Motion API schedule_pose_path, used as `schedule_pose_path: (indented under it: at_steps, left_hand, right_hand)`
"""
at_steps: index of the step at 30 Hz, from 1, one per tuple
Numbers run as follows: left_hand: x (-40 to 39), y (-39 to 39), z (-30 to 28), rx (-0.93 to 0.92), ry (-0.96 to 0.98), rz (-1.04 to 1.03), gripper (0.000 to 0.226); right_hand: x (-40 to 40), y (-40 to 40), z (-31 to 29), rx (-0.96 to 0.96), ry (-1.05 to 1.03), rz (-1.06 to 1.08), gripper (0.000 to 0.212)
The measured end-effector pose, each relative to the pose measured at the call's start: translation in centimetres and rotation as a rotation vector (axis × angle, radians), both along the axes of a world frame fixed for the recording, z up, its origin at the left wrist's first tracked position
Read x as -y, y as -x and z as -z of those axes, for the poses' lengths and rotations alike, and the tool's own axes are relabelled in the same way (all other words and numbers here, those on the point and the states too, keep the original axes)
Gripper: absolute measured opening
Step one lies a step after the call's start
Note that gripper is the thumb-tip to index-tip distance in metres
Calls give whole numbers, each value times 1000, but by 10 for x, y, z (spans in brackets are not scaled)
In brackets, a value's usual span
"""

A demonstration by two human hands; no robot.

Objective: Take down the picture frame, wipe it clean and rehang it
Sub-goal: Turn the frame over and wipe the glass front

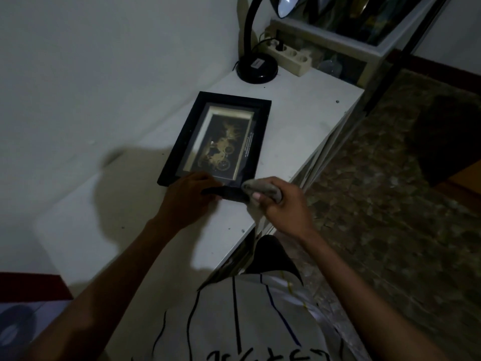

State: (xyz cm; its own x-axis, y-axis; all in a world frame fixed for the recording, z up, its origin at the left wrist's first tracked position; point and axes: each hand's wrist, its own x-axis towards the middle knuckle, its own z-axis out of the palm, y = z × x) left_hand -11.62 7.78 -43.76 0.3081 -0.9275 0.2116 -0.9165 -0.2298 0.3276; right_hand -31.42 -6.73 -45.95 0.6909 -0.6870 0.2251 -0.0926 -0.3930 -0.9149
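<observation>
Nearest the camera, a pale printed shirt (250, 321) with dark line markings fills the bottom of the view, and both bare forearms reach out from it over a white shelf top (299, 113) that runs along the wall on the left.

The left hand (186, 198) rests on the near edge of the black picture frame (216, 138), fingers curled over the rim and holding it down; its fingertips are partly blurred. Just to its right, the right hand (282, 204) is closed around a balled grey cloth (263, 190), which it presses against the frame's near right corner, by the shelf's right-hand edge.

The frame lies flat and face up on the shelf top, turned slightly askew. Under its glass sits a pale inner mount around a dark panel with a gold carriage-like design.

Farther along the shelf, well apart from the frame, stands a black desk lamp (256, 66) on a round base. Just to its right is a cream power strip (289, 54) with a plug in it. To the right of the shelf, lower down, lies mottled brown flooring (390, 178).
</observation>
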Motion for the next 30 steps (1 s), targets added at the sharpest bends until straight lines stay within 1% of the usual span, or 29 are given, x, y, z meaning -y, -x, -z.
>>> schedule_pose_path:
  at_steps: [3, 6, 10, 11, 12, 14, 16, 18, 20, 22, 24, 25, 27, 29, 30]
  left_hand:
    - [0, -2, 0, -55, -4, -16, 30]
    - [-7, -10, 1, -74, 24, -63, 34]
    - [-27, -32, 1, -103, 155, -325, 44]
    - [-32, -36, 1, -109, 141, -351, 50]
    - [-35, -37, 2, -104, 98, -334, 56]
    - [-39, -35, 4, -56, -7, -243, 60]
    - [-38, -33, 7, 1, -37, -180, 51]
    - [-37, -35, 9, 22, 19, -184, 35]
    - [-36, -36, 10, 21, 59, -210, 28]
    - [-36, -37, 10, 30, 58, -213, 26]
    - [-36, -37, 12, 22, 35, -214, 26]
    - [-37, -38, 12, 5, 24, -221, 27]
    - [-39, -39, 13, -41, 25, -245, 31]
    - [-42, -42, 15, -62, 46, -262, 34]
    - [-43, -43, 15, -60, 51, -262, 35]
  right_hand:
    - [17, -12, -9, 1, 57, 63, 19]
    - [23, -26, -16, -65, 173, -34, 22]
    - [13, -41, -20, -124, 310, -132, 27]
    - [10, -45, -21, -125, 345, -171, 28]
    - [6, -48, -23, -137, 384, -216, 29]
    - [-3, -57, -27, -202, 490, -302, 31]
    - [-10, -62, -27, -255, 609, -381, 35]
    - [-9, -61, -28, -302, 686, -431, 38]
    - [1, -56, -30, -348, 736, -439, 34]
    - [12, -51, -32, -408, 699, -423, 29]
    - [17, -52, -37, -454, 595, -413, 26]
    - [17, -57, -39, -443, 544, -417, 26]
    - [8, -74, -44, -357, 481, -448, 26]
    - [-9, -94, -46, -265, 486, -489, 27]
    - [-18, -104, -46, -261, 499, -509, 28]
